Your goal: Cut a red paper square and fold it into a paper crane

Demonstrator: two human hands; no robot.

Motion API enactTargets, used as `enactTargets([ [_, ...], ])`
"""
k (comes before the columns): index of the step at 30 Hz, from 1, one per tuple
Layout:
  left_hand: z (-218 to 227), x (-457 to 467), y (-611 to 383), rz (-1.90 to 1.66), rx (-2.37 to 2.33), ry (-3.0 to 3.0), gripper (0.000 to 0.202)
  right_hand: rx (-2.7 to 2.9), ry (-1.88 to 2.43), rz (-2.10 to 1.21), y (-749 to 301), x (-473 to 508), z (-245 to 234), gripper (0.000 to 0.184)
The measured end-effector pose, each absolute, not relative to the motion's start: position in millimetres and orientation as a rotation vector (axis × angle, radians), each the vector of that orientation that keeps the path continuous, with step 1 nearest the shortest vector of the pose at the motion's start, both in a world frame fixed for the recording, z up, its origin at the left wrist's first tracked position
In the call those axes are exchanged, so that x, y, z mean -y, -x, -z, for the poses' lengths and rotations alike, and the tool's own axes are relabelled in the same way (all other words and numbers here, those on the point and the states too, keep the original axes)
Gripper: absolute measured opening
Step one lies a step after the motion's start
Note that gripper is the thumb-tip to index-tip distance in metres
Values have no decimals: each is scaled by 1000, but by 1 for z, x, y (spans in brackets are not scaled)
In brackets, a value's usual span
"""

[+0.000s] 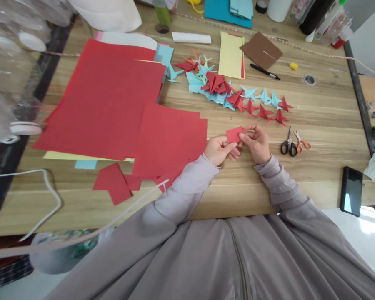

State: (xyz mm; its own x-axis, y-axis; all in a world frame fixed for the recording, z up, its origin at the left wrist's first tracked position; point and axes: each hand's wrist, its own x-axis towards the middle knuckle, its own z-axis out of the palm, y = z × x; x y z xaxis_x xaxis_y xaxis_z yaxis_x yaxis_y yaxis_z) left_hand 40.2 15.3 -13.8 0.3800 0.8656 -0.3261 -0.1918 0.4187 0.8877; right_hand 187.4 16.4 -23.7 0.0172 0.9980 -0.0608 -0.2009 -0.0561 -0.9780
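Observation:
Both my hands pinch a small folded red paper piece [234,134] just above the wooden table [325,121]. My left hand [219,150] grips its lower left edge with thumb and fingers closed. My right hand [256,142] holds the right edge, fingers curled on it. Beyond the hands lies a row of folded red and light-blue paper cranes [237,93]. Red paper sheets [112,100] spread out to the left of my hands.
Two small scissors [294,144] lie right of my hands. A black phone [351,190] sits at the table's right front edge. A black marker [264,71], brown card [261,50], yellow sheets [230,55] and red offcuts [114,183] are around.

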Motion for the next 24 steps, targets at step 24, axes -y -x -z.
enactTargets([
  [24, 11, -15, -36, -800, -831, -990, 26, 1296, 1183, -1420, -187, -10, 11, 42],
])
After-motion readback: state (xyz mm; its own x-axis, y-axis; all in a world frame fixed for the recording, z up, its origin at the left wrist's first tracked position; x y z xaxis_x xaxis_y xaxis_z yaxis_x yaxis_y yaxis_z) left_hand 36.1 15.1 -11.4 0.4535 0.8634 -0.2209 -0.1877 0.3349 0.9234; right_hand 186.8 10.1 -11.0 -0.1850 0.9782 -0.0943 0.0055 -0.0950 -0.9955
